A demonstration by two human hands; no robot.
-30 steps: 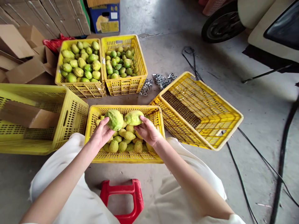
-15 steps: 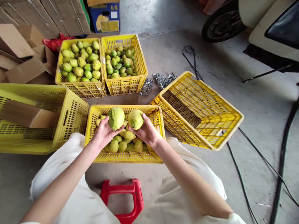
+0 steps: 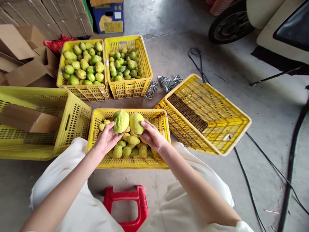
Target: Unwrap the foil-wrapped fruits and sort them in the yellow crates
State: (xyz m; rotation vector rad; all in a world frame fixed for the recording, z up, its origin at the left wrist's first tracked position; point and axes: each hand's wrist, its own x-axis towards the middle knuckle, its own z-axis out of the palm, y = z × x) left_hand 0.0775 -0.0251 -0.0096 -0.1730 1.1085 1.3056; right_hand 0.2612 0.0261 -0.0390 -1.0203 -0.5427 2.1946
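Note:
My left hand (image 3: 107, 138) grips a large bumpy green-yellow fruit (image 3: 120, 120) above the near yellow crate (image 3: 127, 162). My right hand (image 3: 152, 137) holds a second, smoother yellow-green fruit (image 3: 135, 122) right beside the first, the two almost touching. Below both hands the crate holds several smaller yellow-green fruits (image 3: 131, 145). Both forearms reach forward from my lap, which is covered in white cloth.
Two far crates hold fruit: large ones on the left (image 3: 82, 66), small ones on the right (image 3: 124, 64). A tilted empty crate (image 3: 205, 112) lies right, another crate (image 3: 36, 122) with cardboard left. A red stool (image 3: 126, 206) is below; cables (image 3: 246, 180) and a vehicle wheel (image 3: 229, 24) right.
The right hand has turned its fruit from lying sideways to end-on and brought it close against the left hand's fruit. Both fruits have risen slightly.

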